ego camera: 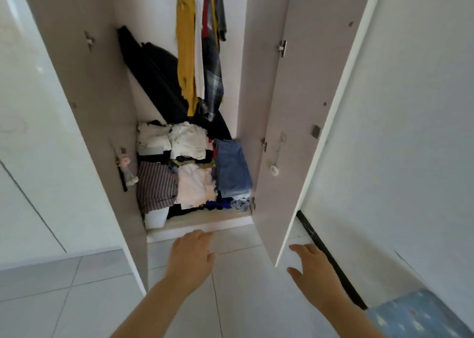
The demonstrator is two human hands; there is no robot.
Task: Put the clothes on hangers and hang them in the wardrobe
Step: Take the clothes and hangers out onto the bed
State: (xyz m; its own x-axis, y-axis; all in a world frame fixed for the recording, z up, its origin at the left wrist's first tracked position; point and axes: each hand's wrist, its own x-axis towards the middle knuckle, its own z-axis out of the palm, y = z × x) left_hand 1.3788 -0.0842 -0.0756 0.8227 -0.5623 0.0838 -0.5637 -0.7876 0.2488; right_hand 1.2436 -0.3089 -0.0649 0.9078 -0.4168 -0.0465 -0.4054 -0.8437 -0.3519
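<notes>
Wardrobe [102, 94] wide open: folded clothes [189, 168] heaped on its bottom, hanging clothes [200, 43] above at the far side, a dark case [151, 73] leaning behind them. Both hands are empty, fingers loosely spread: left hand [191, 255] over the floor tiles, right hand [311, 268] just beside the right door [295, 132], which juts near.

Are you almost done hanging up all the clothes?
Not nearly. A few hanging clothes are already up at the top of the wardrobe. Nothing is in hand: the left hand and right hand are both empty, reaching toward it. A pile of clothes lies on the wardrobe floor, not yet on hangers.
</notes>
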